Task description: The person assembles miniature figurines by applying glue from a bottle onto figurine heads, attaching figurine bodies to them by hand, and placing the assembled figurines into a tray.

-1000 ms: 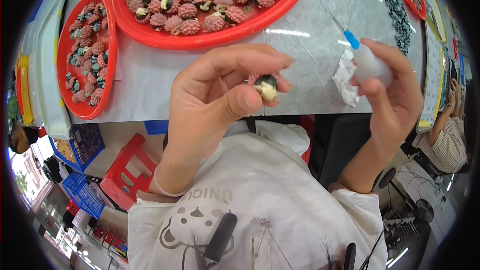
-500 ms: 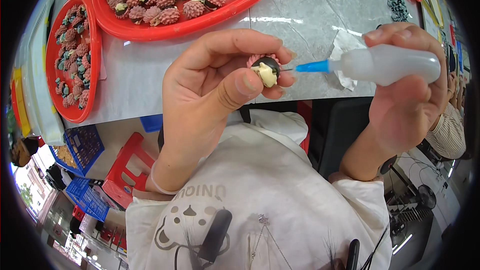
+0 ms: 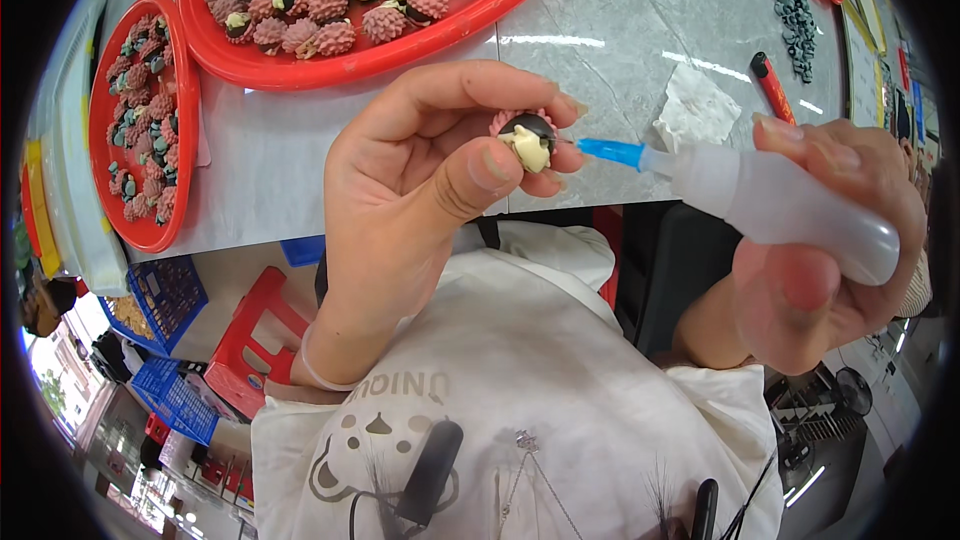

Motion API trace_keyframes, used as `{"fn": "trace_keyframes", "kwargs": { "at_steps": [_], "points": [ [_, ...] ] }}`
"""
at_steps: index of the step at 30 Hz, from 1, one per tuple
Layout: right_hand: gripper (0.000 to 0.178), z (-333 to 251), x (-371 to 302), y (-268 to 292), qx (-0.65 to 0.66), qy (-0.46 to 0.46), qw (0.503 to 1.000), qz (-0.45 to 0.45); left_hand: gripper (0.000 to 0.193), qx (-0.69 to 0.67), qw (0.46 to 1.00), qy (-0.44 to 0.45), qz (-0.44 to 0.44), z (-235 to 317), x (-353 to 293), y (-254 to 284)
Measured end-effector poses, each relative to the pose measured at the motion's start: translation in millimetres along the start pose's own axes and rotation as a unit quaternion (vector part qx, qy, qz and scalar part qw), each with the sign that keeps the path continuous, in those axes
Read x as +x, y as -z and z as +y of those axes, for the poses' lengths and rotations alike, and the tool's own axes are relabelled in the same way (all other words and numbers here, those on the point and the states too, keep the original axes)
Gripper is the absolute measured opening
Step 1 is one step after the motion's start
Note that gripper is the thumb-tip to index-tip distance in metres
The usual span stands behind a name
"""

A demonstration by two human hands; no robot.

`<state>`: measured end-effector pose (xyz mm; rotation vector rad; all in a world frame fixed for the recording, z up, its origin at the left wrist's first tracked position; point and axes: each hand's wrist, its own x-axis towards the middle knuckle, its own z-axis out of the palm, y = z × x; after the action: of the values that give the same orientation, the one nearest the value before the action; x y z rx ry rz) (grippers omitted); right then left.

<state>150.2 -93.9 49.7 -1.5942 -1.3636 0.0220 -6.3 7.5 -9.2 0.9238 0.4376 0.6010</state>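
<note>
Pc (image 3: 530,145) L of btl (image 3: 800,210), tray (image 3: 188,110) at L of tbl (image 3: 620,50), tissue (image 3: 698,108) R, marker (image 3: 772,88) R of tissue

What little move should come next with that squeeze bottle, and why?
Probably a gentle squeeze of the white bottle by the right hand. Its blue tip points at the small pink, black and cream piece, which the left hand pinches between thumb and fingers. Whether the fine needle touches the piece is too small to tell.

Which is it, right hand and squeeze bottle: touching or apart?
Touching. The head view shows the right hand gripping the squeeze bottle, fingers along its upper side, thumb against its lower side.
</note>
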Motion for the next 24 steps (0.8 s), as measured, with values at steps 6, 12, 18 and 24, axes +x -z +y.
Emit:
{"fn": "trace_keyframes", "kwargs": {
  "at_steps": [6,12,18,24],
  "points": [
    [0.035,34.8,-1.8,17.5,0.238,-0.085,0.966,-0.054,0.042,-0.01,1.0,0.012,0.008,3.0,0.9,-5.4],
    [0.035,71.6,8.9,-17.3,0.048,-0.096,0.994,-0.018,0.038,-0.027,0.999,-0.008,0.025,-2.7,-1.3,-6.2],
    [0.024,84.1,20.2,-7.0,0.01,-0.092,0.987,-0.132,0.038,0.001,0.999,-0.004,0.044,3.9,-3.5,-3.6],
    [0.013,142.4,31.4,48.1,-0.297,-0.169,0.939,0.031,0.036,0.02,0.999,-0.012,0.037,2.9,-2.2,-6.4]
  ]
}}
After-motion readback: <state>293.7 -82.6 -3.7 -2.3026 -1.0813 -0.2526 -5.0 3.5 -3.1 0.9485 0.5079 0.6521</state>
